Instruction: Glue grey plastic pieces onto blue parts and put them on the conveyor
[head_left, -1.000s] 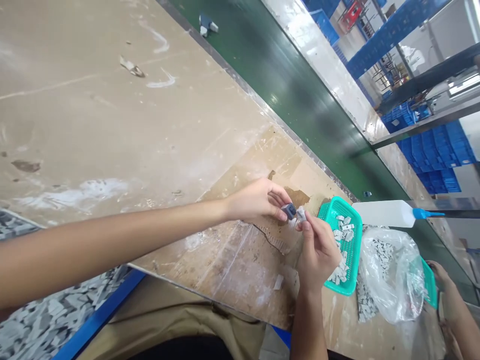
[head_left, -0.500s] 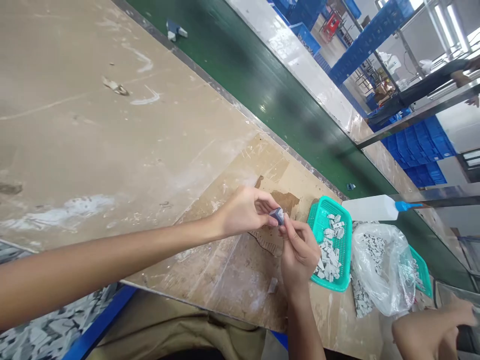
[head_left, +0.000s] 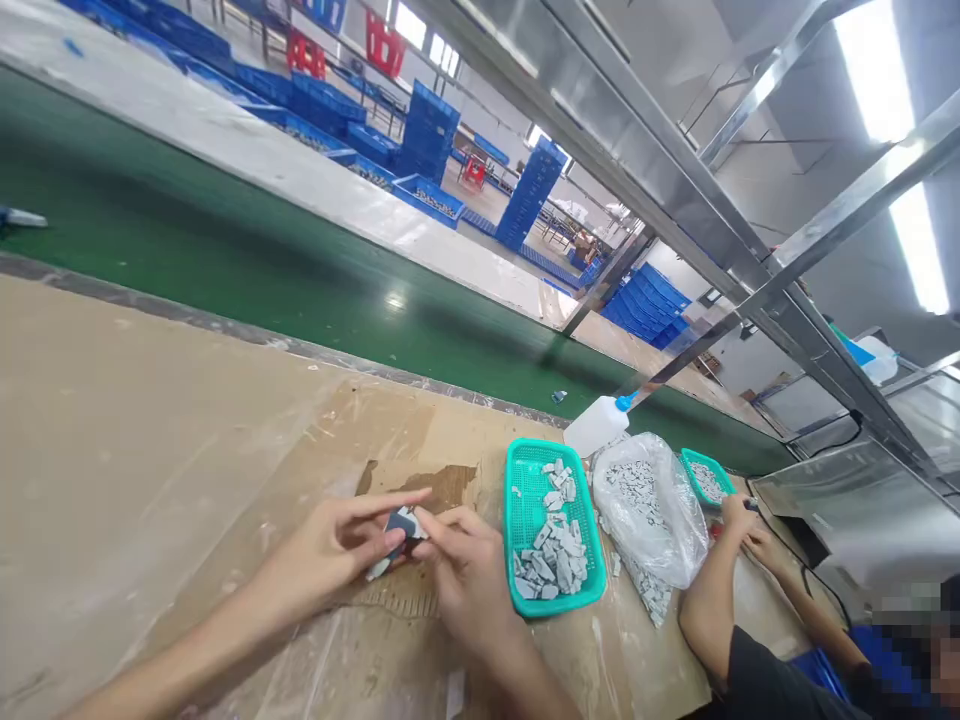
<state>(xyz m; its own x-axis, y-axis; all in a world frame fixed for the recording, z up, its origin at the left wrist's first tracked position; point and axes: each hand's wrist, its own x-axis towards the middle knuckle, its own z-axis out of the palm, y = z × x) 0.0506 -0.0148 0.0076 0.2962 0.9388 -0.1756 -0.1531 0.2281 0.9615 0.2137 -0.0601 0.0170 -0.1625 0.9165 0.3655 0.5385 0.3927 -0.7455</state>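
Dark-blue piece (head_left: 403,523) grasped by left hand (head_left: 339,543), pale bit (head_left: 421,532) pinched there by right hand (head_left: 472,580) — cardboard (head_left: 455,486) partly covered — green basket (head_left: 527,500), bottle (head_left: 596,427), bag (head_left: 679,525) clustered at right.

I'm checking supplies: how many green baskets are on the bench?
2: the nearer basket beside the person's right hand, the farther basket past the clear plastic bag. Others may be hidden.

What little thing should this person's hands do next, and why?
Perhaps the right hand should gently press the pale piece against the dark block: the left hand holds the block, and the right hand has the pale piece right at it.
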